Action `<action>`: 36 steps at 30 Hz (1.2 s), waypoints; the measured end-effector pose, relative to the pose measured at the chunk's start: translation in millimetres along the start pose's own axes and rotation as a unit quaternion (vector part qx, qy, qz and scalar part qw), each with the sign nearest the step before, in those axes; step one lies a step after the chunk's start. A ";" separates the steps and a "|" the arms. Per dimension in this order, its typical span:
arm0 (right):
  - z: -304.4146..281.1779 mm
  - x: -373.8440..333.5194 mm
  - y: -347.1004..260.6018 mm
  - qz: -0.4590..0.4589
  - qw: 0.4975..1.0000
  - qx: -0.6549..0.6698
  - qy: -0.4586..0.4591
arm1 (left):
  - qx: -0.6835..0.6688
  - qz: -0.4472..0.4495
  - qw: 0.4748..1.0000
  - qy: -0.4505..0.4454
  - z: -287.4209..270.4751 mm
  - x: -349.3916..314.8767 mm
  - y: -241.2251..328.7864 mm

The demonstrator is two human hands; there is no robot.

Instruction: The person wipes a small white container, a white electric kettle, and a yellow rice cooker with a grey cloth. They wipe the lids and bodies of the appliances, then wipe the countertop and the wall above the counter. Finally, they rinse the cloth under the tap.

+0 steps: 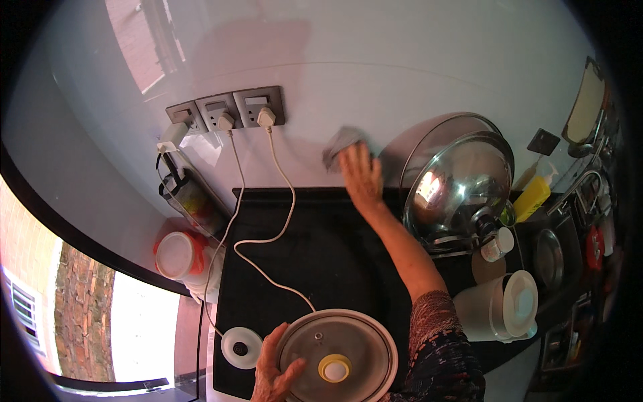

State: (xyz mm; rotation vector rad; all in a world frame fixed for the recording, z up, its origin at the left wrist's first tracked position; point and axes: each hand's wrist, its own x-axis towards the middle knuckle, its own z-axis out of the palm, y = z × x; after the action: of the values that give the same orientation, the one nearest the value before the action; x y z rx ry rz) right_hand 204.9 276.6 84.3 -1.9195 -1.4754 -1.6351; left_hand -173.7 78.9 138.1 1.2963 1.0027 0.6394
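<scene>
My left hand [276,367] grips the near left side of an electric cooker [395,348], its thumb over the lid's edge. The cooker has a round see-through lid [301,335] with a yellow and white knob [334,368]. My right arm reaches across the black counter, and my right hand [362,175] presses a grey cloth [343,142] against the white wall just above the counter's back edge. Hand and cloth are slightly blurred. To the left of the cooker lies a small white round lid or disc with a black knob [239,348].
White cords [289,194] run from wall sockets [258,104] down over the black counter [315,258]. Large steel lids [462,181] lean at the right, near a yellow bottle [534,199] and a whitish jug [482,309]. A red and white container [175,256] stands left, beside the window.
</scene>
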 end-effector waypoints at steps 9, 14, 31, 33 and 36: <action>11.1 19.9 11.4 0.317 0.934 0.160 -0.051 | 0.029 -0.006 1.000 -0.007 5.8 -0.6 17.5; 14.0 -20.8 -27.9 0.157 0.966 0.201 -0.049 | 0.096 0.061 0.993 -0.043 -5.7 3.4 3.0; 23.5 -63.7 -111.3 -0.145 0.902 0.357 -0.196 | 0.052 0.044 0.997 -0.024 -4.2 3.0 -1.6; 7.3 -74.5 -91.3 -0.094 0.896 0.349 -0.259 | 0.034 0.035 0.999 -0.019 -2.5 1.9 0.2; -7.2 -97.6 -64.8 0.034 0.892 0.296 -0.341 | 0.024 0.032 0.999 -0.022 -0.8 3.2 2.5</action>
State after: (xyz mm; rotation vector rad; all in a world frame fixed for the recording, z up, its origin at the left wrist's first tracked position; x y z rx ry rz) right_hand 162.1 250.1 -21.7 -2.1867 -1.8139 -0.3500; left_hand -172.6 82.6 139.8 1.3838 0.9492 0.6365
